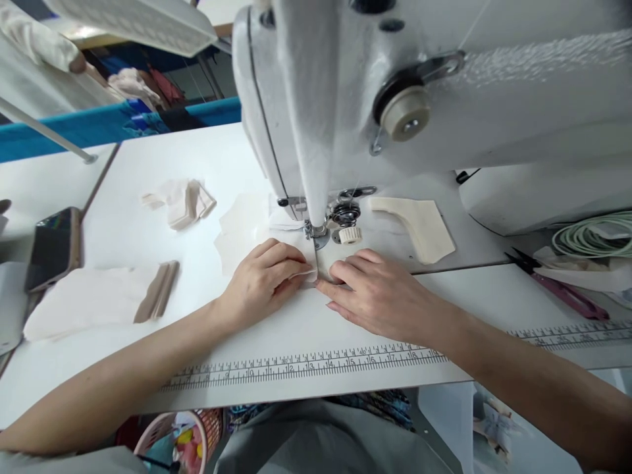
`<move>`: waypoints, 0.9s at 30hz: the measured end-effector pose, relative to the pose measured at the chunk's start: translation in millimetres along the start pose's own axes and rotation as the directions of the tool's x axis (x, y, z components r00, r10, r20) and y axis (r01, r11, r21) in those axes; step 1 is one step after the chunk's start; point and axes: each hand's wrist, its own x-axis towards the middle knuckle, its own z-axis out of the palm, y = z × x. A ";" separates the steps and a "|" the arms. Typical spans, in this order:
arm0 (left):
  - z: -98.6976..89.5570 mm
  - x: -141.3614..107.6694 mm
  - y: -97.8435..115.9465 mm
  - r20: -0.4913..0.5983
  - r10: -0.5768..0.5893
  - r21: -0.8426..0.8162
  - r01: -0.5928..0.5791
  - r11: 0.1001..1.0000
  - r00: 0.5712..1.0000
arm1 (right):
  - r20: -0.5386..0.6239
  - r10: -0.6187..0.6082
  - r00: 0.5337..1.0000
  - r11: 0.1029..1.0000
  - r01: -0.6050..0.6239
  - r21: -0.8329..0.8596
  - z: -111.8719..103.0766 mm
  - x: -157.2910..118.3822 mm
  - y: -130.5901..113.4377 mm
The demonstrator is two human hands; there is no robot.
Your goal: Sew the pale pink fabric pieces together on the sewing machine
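Note:
A pale piece of fabric (241, 227) lies flat at the sewing machine (311, 118), its right edge running under the presser foot (316, 230). My left hand (269, 273) is closed on the near edge of this fabric, thumb and fingers pinching it. Just to the right, my right hand (368, 289) has its fingers curled, with the index fingertip at the fabric's corner. Whether it grips the cloth or only presses on it is hard to make out. Beyond that hand a cream curved fabric piece (417, 224) rests on the machine bed.
Folded fabric stacks (93, 299) and a small cloth pile (185, 203) lie left, near a phone (53, 249). At right are purple-handled thread snips (567, 293) and a coil of pale green cord (595, 234). A printed ruler (311, 365) runs along the front edge, above a pink basket (210, 428).

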 end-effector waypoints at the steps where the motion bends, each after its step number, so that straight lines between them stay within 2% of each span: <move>1: 0.4 -0.3 -0.4 0.002 0.003 0.001 -0.003 1.000 1.000 | -0.007 -0.003 1.000 1.000 0.003 0.011 -0.4 -0.2 0.8; 11: 0.9 -2.3 0.7 0.044 -0.022 0.010 0.022 1.000 0.999 | 0.022 -0.044 0.999 0.988 0.040 0.152 -7.1 -1.9 10.0; 19: -2.4 0.2 1.9 0.045 -0.028 -0.001 0.028 1.000 0.999 | 0.024 -0.057 0.998 0.989 0.053 0.135 -7.3 -2.1 10.4; 23: -6.3 0.2 1.3 0.055 0.008 0.001 -0.008 1.000 0.998 | 0.030 -0.074 0.997 0.991 0.071 0.111 -7.7 -1.9 8.2; 27: -6.9 -1.6 -0.4 0.012 0.039 0.092 -0.040 0.995 0.999 | 0.040 -0.087 0.995 0.990 0.082 0.110 -7.7 -1.3 6.5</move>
